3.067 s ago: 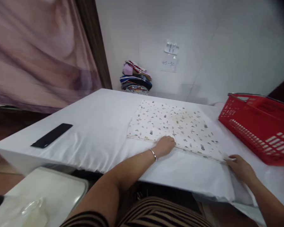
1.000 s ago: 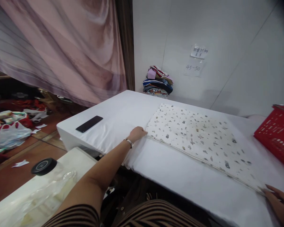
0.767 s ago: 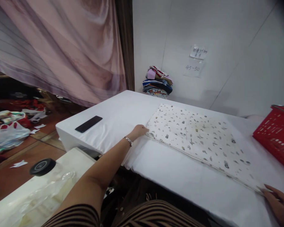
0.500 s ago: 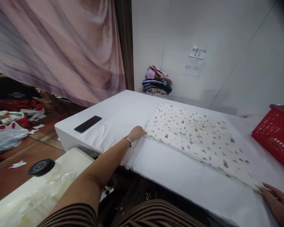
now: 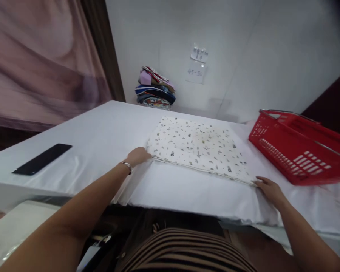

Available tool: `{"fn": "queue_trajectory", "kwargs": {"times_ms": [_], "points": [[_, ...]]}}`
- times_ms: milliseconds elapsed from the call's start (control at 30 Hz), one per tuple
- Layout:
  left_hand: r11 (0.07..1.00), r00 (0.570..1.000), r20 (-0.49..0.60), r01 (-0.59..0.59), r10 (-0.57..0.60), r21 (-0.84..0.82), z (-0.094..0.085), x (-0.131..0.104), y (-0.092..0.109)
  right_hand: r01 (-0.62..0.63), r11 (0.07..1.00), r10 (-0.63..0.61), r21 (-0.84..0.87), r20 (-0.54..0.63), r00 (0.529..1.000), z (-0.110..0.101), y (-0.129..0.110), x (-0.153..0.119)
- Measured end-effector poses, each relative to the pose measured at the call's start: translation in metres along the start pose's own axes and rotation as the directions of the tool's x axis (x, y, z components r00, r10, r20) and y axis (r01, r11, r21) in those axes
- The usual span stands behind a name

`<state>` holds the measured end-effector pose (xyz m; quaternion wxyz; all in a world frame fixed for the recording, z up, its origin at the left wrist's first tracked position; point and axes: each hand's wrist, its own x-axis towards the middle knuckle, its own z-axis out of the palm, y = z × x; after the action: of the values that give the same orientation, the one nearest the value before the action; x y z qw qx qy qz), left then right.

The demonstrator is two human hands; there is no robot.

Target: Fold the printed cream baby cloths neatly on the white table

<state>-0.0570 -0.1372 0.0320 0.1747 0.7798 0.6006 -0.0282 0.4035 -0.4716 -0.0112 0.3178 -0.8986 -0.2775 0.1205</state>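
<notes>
A white cloth (image 5: pixel 198 145) with small grey and brown prints lies folded and flat on the white-covered table (image 5: pixel 96 132). Its near edge shows more than one layer. My left hand (image 5: pixel 138 155) is closed on the near left corner, a silver bracelet around the wrist. At the near right corner, my right hand (image 5: pixel 272 190) pinches the cloth between thumb and fingers.
To the right stands a red plastic basket (image 5: pixel 289 147) with metal handles. A black phone (image 5: pixel 44 158) lies at the left. Folded fabrics (image 5: pixel 155 88) are stacked by the wall, below paper notes (image 5: pixel 197 64). A pink curtain (image 5: pixel 45 60) hangs at left.
The view has swung right, bringing more of the basket and my right forearm into sight. Both hands keep hold of the same near corners; the cloth still lies flat.
</notes>
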Motion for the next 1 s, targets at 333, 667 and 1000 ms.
{"fn": "queue_trajectory", "kwargs": {"times_ms": [333, 667, 1000], "points": [[0.81, 0.983, -0.068, 0.1, -0.17, -0.578, -0.004, 0.003, -0.046, 0.03, 0.969, -0.055, 0.244, 0.095, 0.994, -0.009, -0.013, -0.003], [0.996, 0.981, -0.192, -0.002, -0.014, -0.084, 0.008, -0.018, -0.048, 0.198, 0.957, -0.183, -0.214, 0.087, 0.979, 0.009, 0.007, -0.007], [0.912, 0.795, -0.468, -0.406, 0.385, 0.06, 0.019, -0.036, -0.007, 0.721, 0.665, -0.727, -0.194, 0.051, 0.685, 0.041, -0.069, -0.046]]}}
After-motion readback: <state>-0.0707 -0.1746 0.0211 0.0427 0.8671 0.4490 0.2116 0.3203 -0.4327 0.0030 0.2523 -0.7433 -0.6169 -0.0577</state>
